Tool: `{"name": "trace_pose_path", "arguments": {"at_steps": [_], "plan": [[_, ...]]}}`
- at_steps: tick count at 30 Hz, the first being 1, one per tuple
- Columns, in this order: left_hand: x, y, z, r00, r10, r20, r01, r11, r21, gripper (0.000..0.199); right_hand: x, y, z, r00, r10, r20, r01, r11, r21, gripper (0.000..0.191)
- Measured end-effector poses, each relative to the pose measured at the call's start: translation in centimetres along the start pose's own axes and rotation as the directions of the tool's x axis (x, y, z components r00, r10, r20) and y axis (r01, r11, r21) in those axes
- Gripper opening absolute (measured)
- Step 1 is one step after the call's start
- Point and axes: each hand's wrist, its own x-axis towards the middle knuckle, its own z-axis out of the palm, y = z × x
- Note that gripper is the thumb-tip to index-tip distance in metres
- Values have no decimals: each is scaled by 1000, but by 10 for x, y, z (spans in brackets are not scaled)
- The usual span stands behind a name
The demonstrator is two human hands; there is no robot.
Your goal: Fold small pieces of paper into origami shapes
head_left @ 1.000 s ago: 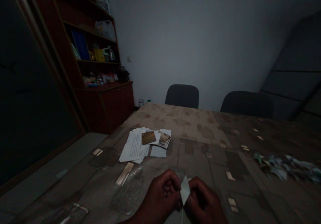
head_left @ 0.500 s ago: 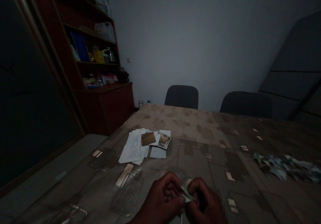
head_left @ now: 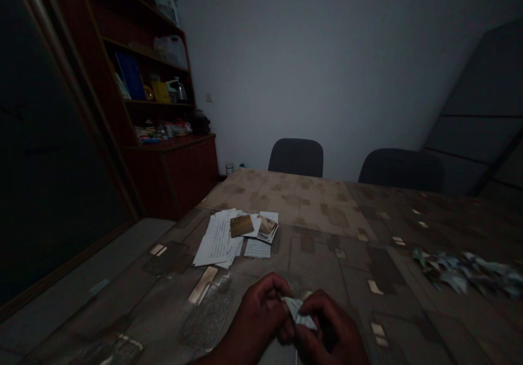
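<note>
The left hand [head_left: 261, 311] and the right hand [head_left: 332, 328] are curled close together, low in the view. Their grip is pressed shut, with the fingers folded in, and they pinch a crumpled scrap of pale paper [head_left: 298, 312] between them. The scrap sits in the gap between the hands, over the tabletop [head_left: 310, 207], its long axis slanting from upper left to lower right. Just left of the left hand lies a clear textured dish [head_left: 206, 316]; the dim light hides whether it holds anything. Farther ahead lies a stack of handwritten papers [head_left: 214, 243], with a brown card [head_left: 242, 226] and photographs [head_left: 267, 229] on it. Torn bluish paper scraps [head_left: 461, 272] lie heaped well to the right.
</note>
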Motion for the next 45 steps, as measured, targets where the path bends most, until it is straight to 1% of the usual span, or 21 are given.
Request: {"name": "trace_pose_path", "arguments": {"at_steps": [3, 5, 8, 11, 13, 16, 21, 26, 31, 34, 38, 40, 43, 45], "plan": [[2, -5, -2, 997, 11, 80, -6, 998, -62, 40, 1, 0, -2, 999, 43, -10, -43, 999, -20, 7], [2, -6, -2, 995, 16, 100, -9, 997, -75, 46, 1, 0, -3, 996, 84, -12, -85, 996, -38, 4], [1, -5, -1, 997, 15, 82, -12, 1000, -28, 47, 1, 0, -3, 990, 139, -3, -139, 989, -54, 5], [0, -1, 0, 1000, 6, 15, -6, 1000, 10, 45, 1, -2, -1, 987, 158, 19, -157, 987, -45, 11], [-1, 1, -1, 1000, 9, -25, -9, 1000, 11, 45, 1, -3, -1, 989, 145, 20, -144, 989, -40, 15], [0, 3, 0, 998, 6, -56, -5, 1000, 21, 45, 1, -2, -2, 994, 112, 13, -111, 992, -57, 15], [1, 4, 1, 998, -3, -56, 7, 998, 66, 45, 1, 5, -3, 996, 71, 49, -68, 995, -69, 12], [-3, 9, 3, 999, 11, -36, -7, 993, 118, 35, 2, 5, -4, 998, 35, 43, -32, 998, -50, 8], [-6, 13, 7, 999, 1, -53, 10, 979, 204, 21, 5, 1, -6, 999, 1, 32, 1, 997, -72, 9], [-7, 15, 8, 999, -1, -53, 14, 972, 233, 18, 7, 0, -9, 996, -47, 71, 55, 992, -110, 7], [-7, 17, 9, 999, -13, -52, 25, 971, 239, 20, 9, 2, -12, 987, -97, 127, 112, 986, -120, 7], [-6, 15, 9, 999, -3, -37, 11, 972, 233, 21, 8, 3, -11, 986, -102, 131, 116, 988, -101, 7], [-6, 12, 7, 1000, 17, -3, -16, 974, 224, 22, 7, 4, -10, 991, -79, 104, 87, 993, -76, 9], [-5, 10, 5, 1000, 27, 14, -30, 976, 216, 22, 7, 3, -10, 990, -60, 124, 71, 994, -86, 10]]}}
